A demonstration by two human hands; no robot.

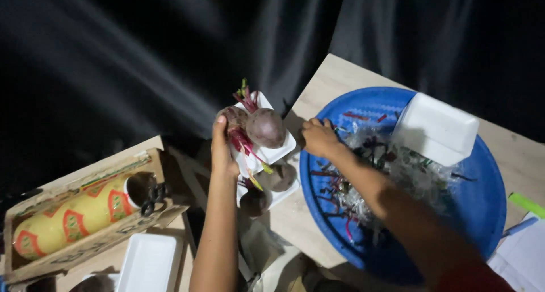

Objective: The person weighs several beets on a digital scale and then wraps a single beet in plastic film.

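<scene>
My left grip holds up a white foam tray bearing two beetroots. My right grip curls closed on the rim of the blue basin, full of plastic wrap and stem scraps.

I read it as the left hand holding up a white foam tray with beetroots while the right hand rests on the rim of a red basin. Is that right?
Not quite: the head view shows the basin is blue, not red. The rest stands: the left hand holds up a white foam tray with beetroots, and the right hand rests on the basin's rim.
</scene>
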